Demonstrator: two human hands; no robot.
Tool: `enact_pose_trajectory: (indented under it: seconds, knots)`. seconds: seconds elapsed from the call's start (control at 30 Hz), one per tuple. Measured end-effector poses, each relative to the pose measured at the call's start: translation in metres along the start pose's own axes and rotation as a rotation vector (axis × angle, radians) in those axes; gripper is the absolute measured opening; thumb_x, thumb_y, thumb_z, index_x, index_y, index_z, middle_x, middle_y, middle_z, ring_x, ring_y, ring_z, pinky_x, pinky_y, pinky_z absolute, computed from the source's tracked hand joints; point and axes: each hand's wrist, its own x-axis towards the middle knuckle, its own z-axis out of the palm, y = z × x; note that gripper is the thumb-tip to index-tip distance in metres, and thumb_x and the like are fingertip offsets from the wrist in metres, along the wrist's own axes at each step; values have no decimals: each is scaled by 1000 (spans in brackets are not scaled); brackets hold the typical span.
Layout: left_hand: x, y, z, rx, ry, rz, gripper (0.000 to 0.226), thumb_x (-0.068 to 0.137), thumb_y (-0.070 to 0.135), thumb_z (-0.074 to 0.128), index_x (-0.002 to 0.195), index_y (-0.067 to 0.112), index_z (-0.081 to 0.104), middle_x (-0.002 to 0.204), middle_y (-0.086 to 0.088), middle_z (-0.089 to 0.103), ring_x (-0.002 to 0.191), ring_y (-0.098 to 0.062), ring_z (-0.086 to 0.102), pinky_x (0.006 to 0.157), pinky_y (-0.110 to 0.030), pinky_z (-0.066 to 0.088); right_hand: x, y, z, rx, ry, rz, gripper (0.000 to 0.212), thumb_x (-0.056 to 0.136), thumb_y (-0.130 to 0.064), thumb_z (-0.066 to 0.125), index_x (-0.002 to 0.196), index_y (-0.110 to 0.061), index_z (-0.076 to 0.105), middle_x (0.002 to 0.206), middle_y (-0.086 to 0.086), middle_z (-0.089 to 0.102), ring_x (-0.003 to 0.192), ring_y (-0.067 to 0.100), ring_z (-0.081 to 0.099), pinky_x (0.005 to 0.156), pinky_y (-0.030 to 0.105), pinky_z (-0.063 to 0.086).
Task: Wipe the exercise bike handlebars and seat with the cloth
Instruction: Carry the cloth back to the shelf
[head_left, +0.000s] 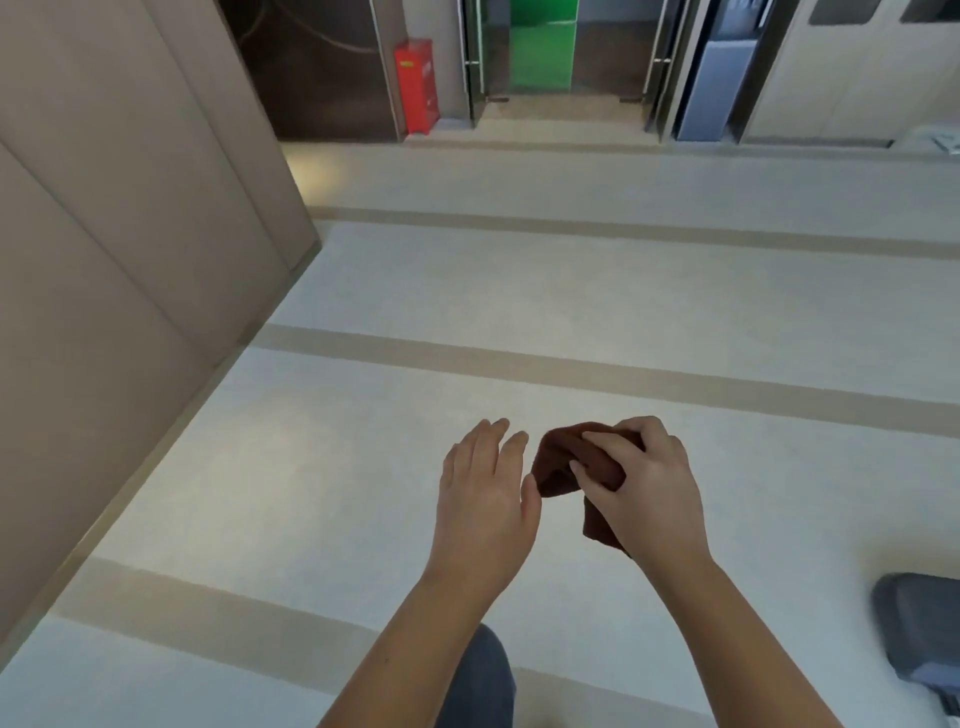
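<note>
Your right hand (649, 493) grips the crumpled dark-brown fabric cloth (563, 467), fingers curled over it, above the pale floor (363, 291) w/ tan stripes. Your left hand (483, 499) sits just beside the cloth, fingers straight & relaxed, holding nothing.

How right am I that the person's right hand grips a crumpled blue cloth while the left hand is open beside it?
Not quite. The head view shows the crumpled cloth is dark brown, not blue. The rest stands: the right hand grips it while the left hand is open beside it.
</note>
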Motion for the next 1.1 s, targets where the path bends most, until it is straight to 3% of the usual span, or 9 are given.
enact_pose_trajectory:
  seconds: [0.3, 0.5, 0.63, 0.87, 1.1]
  knots:
    - [159, -26, 86, -157, -119, 53, 34, 87, 12, 55, 121, 6, 55, 131, -12, 51, 125, -28, 41, 103, -39, 29, 143, 53, 36, -72, 56, 116, 29, 70, -23, 77, 98, -19, 71, 101, 6, 60, 90, 30, 54, 64, 35, 50]
    - [301, -51, 110, -141, -133, 217, 31, 76, 3, 67, 107, 0, 61, 115, -19, 61, 111, -36, 54, 93, -51, 40, 270, 68, 56, -109, 93, 192, 28, 71, -24, 75, 99, -21, 70, 101, 3, 59, 91, 27, 52, 65, 33, 46]
    - [385, -50, 133, -141, -147, 278, 28, 76, 1, 66, 104, -1, 62, 113, -19, 62, 111, -36, 54, 93, -52, 40, 341, 86, 59, -102, 98, 214, 26, 72, -28, 74, 98, -24, 70, 100, 0, 58, 92, 24, 53, 64, 33, 48]
    - [504, -14, 209, -165, -217, 351, 29, 81, 5, 62, 110, 1, 60, 119, -16, 59, 116, -34, 50, 97, -51, 38, 450, 168, 48, -116, 197, 273, 27, 70, -22, 77, 96, -20, 71, 97, 4, 60, 88, 29, 54, 67, 35, 48]
    - [650, 84, 306, -139, -218, 486, 27, 81, 7, 61, 107, 1, 61, 116, -17, 60, 115, -33, 50, 97, -49, 36, 576, 299, 20, -134, 225, 346, 26, 73, -26, 73, 98, -23, 70, 100, 3, 57, 94, 28, 51, 72, 35, 47]
